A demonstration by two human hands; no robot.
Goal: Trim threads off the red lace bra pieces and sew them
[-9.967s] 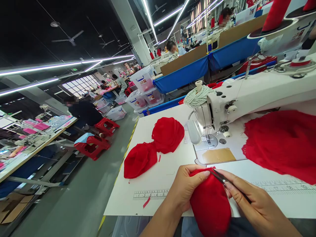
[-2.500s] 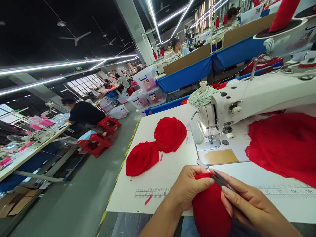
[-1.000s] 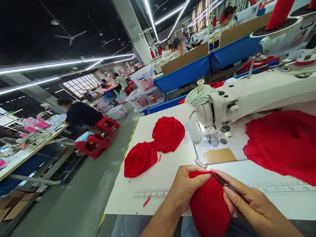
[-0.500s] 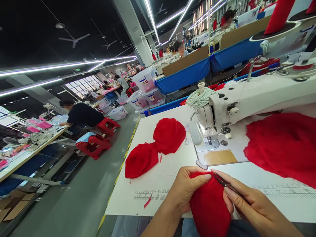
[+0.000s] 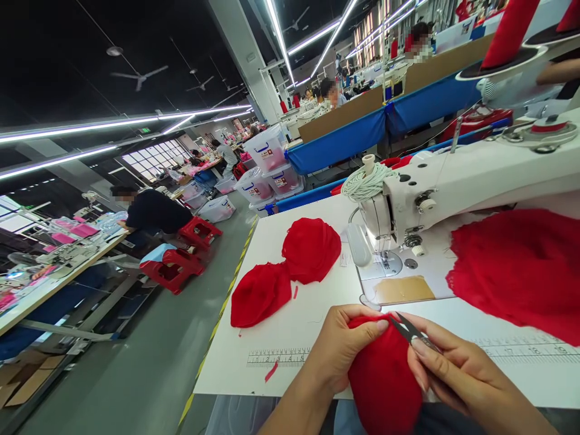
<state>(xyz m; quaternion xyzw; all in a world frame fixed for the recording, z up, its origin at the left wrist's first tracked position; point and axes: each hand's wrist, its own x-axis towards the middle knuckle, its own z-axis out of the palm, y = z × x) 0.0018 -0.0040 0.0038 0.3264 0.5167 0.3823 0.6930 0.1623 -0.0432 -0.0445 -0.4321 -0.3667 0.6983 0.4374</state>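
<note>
My left hand [image 5: 347, 341] pinches the top edge of a red fabric piece [image 5: 385, 380], which hangs down over the table's front edge. Between the fingers of my right hand [image 5: 453, 362] is a pair of thread snips [image 5: 408, 329], its dark blades parted and pointing at the fabric's top edge beside my left thumb. Whether the blades touch the cloth I cannot tell. Two red fabric cups [image 5: 312, 250] lie to the left on the white table [image 5: 317, 308], their edges meeting. Small red scraps [image 5: 271, 371] lie near them.
A white sewing machine [image 5: 453, 193] stands just beyond my hands, with a heap of red fabric [image 5: 521, 272] at its right. Ruler markings [image 5: 274, 357] run along the table. Plastic bins [image 5: 267, 151] are stacked behind. A person [image 5: 154, 208] sits at a table on the left.
The snips' blades have spread apart and my right hand's fingers have loosened and shifted slightly. My left hand keeps its pinch on the fabric. An arm now shows at the far right.
</note>
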